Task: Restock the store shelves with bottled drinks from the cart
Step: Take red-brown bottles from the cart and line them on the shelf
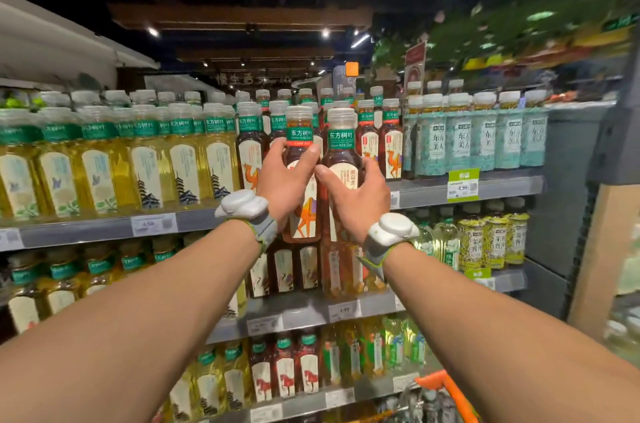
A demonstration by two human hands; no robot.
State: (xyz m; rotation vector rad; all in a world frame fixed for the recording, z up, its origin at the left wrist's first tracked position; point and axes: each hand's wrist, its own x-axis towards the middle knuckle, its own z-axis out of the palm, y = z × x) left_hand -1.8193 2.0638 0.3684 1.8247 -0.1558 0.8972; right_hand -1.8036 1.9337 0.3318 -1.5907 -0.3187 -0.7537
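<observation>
Fingers (pixel 275 154) of the left hand (pixel 287 180) clasp one dark tea bottle (pixel 300 131); the right hand (pixel 358 201) clasps a second bottle (pixel 341 145). Both are upright mid-frame before the upper shelf (pixel 502 185). Placing step, I judge: next, slide each into the camel-label row (pixel 393 152), labels forward.

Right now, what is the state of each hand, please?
The left hand grips the left bottle.
The right hand grips the right bottle.

Orange cart (pixel 434 378) cut by bottom edge, price tag (pixel 463 185) print unreadable
</observation>
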